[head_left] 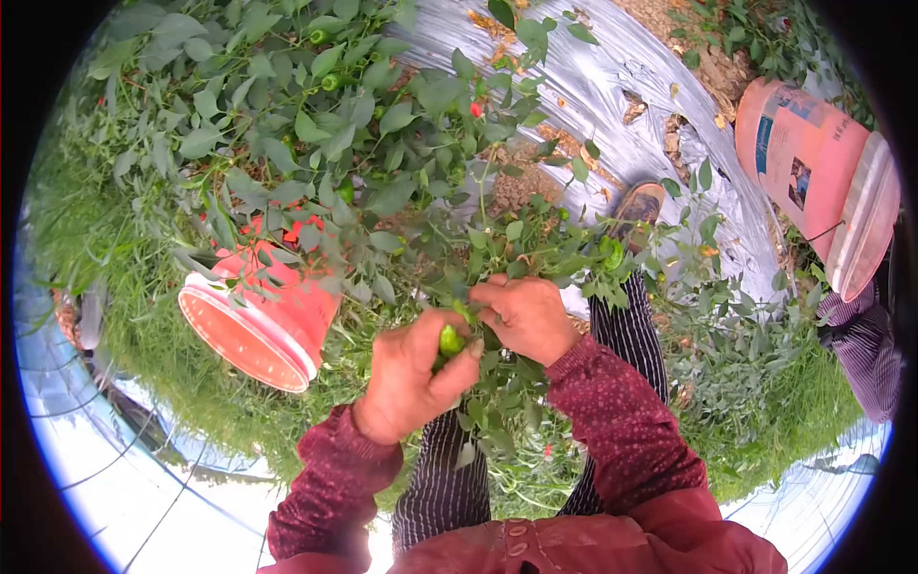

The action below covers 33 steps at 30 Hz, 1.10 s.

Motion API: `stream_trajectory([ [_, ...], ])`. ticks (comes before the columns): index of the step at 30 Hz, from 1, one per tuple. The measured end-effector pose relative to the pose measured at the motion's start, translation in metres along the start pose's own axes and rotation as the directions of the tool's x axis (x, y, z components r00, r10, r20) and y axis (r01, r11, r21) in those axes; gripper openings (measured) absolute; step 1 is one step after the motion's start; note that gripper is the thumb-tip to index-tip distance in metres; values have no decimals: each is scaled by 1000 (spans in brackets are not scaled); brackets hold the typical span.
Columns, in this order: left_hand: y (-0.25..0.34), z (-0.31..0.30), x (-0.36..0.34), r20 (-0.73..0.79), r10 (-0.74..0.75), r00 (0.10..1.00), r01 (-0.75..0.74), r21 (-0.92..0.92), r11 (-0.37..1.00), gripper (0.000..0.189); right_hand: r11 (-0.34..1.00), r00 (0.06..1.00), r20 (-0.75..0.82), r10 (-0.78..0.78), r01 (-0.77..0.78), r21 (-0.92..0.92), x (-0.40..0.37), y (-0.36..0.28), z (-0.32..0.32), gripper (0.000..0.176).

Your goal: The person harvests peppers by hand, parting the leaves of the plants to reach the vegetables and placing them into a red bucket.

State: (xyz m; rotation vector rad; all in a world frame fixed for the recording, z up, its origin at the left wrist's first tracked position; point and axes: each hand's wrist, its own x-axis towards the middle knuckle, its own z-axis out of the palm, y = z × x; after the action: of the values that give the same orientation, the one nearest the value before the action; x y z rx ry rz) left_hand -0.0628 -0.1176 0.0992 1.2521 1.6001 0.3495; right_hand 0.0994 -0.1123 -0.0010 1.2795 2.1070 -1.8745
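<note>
My left hand [409,368] is closed around a green pepper [451,342], which shows between the thumb and the curled fingers. Just beside it, my right hand [529,314] is closed, with its fingertips pinched together among the stems of the pepper plant [449,253]. What those fingertips grip is hidden by the fingers and leaves. Another green pepper [610,253] hangs on the plant to the right, apart from both hands.
A pink bucket [273,320] leans at the left, partly behind leaves. A second pink bucket [803,167] is at the upper right, near another person's striped leg [865,344]. Silver plastic mulch [612,105] covers ground between the plants. My shoe [639,206] rests by its edge.
</note>
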Motion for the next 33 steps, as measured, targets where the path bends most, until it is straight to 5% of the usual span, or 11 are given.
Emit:
stream_trajectory([
  [2,-11,-11,5,12,-71,997,72,-27,997,14,1000,1000,22,-1,0,27,-1,0,-5,21],
  [4,-45,-21,20,46,-424,904,409,-374,832,9,999,995,96,26,-22,-46,0,4,-13,19],
  [6,-63,-37,39,113,-529,841,521,-433,736,15,999,990,138,41,-38,-20,0,8,-27,18],
  [10,-80,-50,67,158,-492,856,511,-123,851,18,996,974,211,79,-88,30,-3,17,-51,16],
  [12,-100,-42,67,48,-335,941,335,15,942,24,993,965,240,111,-120,24,-5,20,-57,17],
  [15,-91,-32,69,305,-340,890,374,-59,926,31,991,959,257,115,-127,31,-5,24,-58,18],
  [20,-66,-16,55,458,-374,806,474,-121,872,29,992,941,312,129,-127,-25,-5,25,-63,19],
  [24,-34,-6,18,431,-293,854,306,40,951,27,986,925,345,161,-139,-88,-7,31,-68,21],
  [27,-16,2,-8,241,-86,967,30,227,973,24,983,925,338,170,-137,-118,-7,33,-67,22],
  [32,2,-9,-24,101,-48,994,59,-112,992,20,989,945,307,112,-78,-122,-5,32,-64,22],
  [33,-2,-15,-23,51,-184,982,191,-291,938,17,987,938,317,141,-107,-123,-4,32,-64,22],
])
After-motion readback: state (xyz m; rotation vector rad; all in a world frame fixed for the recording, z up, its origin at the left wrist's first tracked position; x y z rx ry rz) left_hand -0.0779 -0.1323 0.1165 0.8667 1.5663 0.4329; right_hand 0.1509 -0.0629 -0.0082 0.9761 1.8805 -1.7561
